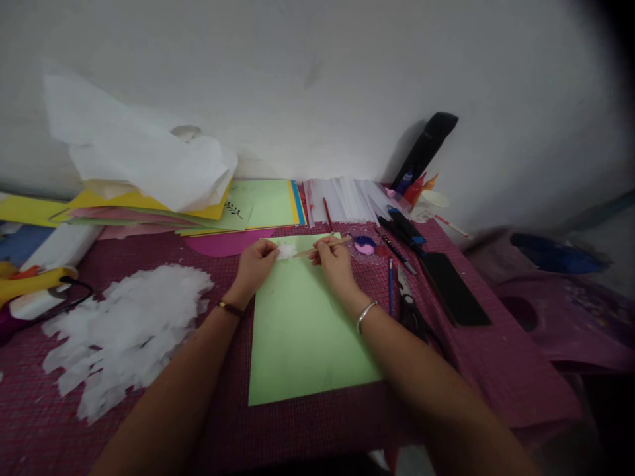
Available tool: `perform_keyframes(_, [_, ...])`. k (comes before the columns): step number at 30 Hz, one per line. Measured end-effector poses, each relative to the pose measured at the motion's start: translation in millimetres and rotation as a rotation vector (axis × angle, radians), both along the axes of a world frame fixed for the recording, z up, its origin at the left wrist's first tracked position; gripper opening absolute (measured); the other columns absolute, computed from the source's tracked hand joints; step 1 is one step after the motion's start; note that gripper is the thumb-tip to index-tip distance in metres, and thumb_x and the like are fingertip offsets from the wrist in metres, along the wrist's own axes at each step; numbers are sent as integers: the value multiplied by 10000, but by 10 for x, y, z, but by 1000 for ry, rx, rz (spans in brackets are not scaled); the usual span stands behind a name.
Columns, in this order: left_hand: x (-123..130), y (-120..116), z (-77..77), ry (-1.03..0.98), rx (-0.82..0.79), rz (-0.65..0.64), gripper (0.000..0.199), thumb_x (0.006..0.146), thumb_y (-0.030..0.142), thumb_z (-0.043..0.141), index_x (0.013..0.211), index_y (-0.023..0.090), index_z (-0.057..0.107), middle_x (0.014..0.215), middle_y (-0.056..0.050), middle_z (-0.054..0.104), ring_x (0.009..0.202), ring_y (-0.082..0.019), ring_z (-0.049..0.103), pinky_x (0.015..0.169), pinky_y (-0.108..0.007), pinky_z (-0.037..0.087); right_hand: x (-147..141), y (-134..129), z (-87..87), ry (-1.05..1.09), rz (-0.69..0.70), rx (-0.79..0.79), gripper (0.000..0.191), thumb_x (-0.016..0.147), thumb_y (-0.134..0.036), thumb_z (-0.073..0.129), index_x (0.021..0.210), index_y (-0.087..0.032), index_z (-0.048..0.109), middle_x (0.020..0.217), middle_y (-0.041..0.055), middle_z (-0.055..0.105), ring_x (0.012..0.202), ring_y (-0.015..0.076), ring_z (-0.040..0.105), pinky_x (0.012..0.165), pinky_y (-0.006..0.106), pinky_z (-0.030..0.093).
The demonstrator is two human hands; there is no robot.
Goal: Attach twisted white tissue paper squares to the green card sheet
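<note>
A light green paper sheet (307, 330) lies in front of me on the table. Near its top edge sits a small ruffled bunch of white paper pieces (286, 251). My left hand (256, 263) is closed in a pinch at the left side of this bunch, its fingertips on a white paper piece. From the other side, my right hand (335, 263) grips a thin wooden stick (342, 241) between thumb and fingers. The stick's tip points left and reaches the bunch's right edge. Close behind the right hand is a small round container (365, 246) with pink and purple in it.
A heap of torn white paper (139, 324) spreads on the left, near a yellow glue gun (37, 285). Coloured sheets (262, 205) lie at the back. To the right are scissors (414, 314), a blue pencil (391, 287), a cutter (407, 225) and a black phone (454, 287).
</note>
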State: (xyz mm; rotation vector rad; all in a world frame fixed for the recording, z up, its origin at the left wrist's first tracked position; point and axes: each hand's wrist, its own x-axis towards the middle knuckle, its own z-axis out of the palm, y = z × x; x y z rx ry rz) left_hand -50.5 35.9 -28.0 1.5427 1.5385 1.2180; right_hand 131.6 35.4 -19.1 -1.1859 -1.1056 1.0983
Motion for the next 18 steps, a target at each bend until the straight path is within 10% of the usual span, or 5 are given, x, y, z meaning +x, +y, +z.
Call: perform_keyframes(18, [-2, -53, 37, 7, 24, 72, 109, 672, 265, 587, 638, 162, 587, 605, 20, 542, 572, -106, 469, 519, -211, 350, -23, -4, -7, 31, 92, 12, 180, 833, -354, 509, 822, -186, 572, 667, 16, 657, 575, 128, 608, 567, 247, 498])
